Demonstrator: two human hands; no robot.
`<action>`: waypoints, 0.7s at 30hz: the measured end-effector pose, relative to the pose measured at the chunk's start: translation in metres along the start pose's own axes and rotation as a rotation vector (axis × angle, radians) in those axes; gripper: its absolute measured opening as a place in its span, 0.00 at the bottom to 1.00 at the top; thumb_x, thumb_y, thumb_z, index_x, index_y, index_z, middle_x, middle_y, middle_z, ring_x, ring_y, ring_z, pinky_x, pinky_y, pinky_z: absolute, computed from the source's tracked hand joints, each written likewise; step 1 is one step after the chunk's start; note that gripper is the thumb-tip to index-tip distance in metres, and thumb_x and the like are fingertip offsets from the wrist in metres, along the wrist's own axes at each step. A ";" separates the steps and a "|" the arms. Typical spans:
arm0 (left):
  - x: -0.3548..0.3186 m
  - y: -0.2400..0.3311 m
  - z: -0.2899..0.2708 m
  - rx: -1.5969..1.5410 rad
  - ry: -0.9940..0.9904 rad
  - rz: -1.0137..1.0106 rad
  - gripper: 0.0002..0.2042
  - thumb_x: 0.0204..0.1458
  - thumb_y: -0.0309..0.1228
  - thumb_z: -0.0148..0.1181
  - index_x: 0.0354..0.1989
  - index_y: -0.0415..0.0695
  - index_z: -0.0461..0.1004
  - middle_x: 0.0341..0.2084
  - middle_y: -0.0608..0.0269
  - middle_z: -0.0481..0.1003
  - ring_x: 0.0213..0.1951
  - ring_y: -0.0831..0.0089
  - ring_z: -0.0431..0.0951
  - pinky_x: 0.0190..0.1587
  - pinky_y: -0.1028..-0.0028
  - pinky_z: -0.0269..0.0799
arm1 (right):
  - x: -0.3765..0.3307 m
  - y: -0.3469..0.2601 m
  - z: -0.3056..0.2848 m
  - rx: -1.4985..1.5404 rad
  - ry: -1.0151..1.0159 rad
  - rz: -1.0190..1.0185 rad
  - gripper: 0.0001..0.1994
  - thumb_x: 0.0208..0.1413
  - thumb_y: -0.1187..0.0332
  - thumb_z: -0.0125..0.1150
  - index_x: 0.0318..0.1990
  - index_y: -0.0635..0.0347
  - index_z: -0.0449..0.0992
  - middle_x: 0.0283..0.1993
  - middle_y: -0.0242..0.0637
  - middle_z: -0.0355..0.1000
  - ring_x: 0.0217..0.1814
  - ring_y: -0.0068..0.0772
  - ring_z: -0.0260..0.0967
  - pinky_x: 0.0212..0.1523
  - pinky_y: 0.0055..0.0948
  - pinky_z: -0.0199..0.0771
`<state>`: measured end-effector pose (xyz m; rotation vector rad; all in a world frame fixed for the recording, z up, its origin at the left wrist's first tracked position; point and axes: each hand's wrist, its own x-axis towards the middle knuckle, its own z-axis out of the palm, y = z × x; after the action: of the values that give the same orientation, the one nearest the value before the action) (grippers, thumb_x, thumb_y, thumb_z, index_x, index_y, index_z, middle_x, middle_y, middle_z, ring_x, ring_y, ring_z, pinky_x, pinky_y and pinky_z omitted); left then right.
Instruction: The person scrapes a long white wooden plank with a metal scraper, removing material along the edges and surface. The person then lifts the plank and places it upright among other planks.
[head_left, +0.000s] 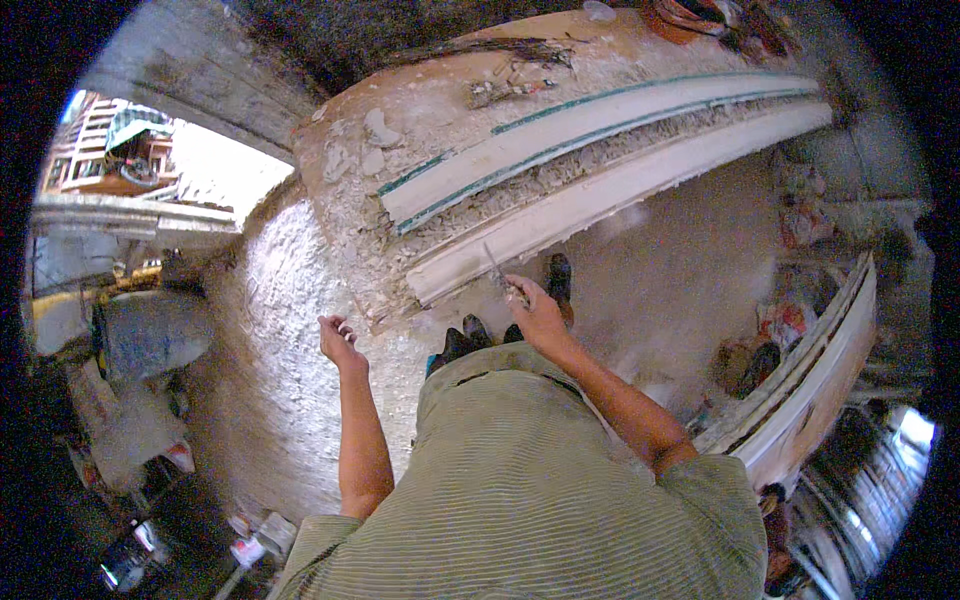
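Observation:
In my right hand (540,318) I grip a tool with a thin, narrow blade (493,262), knife-like in shape; its handle is mostly covered by my fingers. The blade points away from me, close to the near edge of a long white plaster-like moulding (600,198). My left hand (341,343) hovers in the air left of that moulding's near end. Its fingers are loosely bent and a little apart, and I see nothing in them. Beyond lies a second long white strip (600,122) with green edges, parallel to the first.
Both long pieces rest on a worktop (345,215) littered with pale flakes and scraps. An orange-brown bucket-like container (683,20) stands at its far right. More long white mouldings (820,385) lean at the right. A bluish sack-like bundle (155,330) sits at the left, near a bright opening.

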<state>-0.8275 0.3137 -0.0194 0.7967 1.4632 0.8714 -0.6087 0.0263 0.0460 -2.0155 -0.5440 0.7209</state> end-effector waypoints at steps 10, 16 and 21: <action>-0.141 -0.007 0.124 0.425 -1.270 -0.168 0.26 0.60 0.52 0.47 0.60 0.47 0.61 0.53 0.63 0.68 0.54 0.67 0.67 0.56 0.60 0.63 | -0.020 -0.015 0.032 -0.077 0.355 -0.157 0.27 0.53 0.74 0.52 0.63 0.64 0.57 0.60 0.53 0.59 0.64 0.53 0.57 0.66 0.41 0.55; -0.178 -0.017 0.162 0.604 -1.364 -0.275 0.34 0.58 0.52 0.50 0.68 0.49 0.51 0.67 0.59 0.54 0.65 0.63 0.58 0.60 0.56 0.59 | -0.007 0.005 -0.003 -0.211 0.263 -0.022 0.29 0.50 0.73 0.58 0.62 0.59 0.60 0.60 0.56 0.59 0.63 0.61 0.56 0.60 0.51 0.63; -0.168 -0.013 0.165 0.645 -1.326 -0.126 0.36 0.57 0.48 0.53 0.70 0.50 0.47 0.65 0.57 0.59 0.62 0.62 0.63 0.59 0.60 0.60 | 0.030 0.045 -0.089 -0.619 0.489 -0.057 0.15 0.57 0.69 0.51 0.51 0.61 0.68 0.55 0.53 0.62 0.41 0.57 0.73 0.37 0.46 0.78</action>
<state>-0.6511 0.1718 0.0473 1.3536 0.5217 -0.3268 -0.5231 -0.0313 0.0371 -2.6169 -0.5678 -0.0108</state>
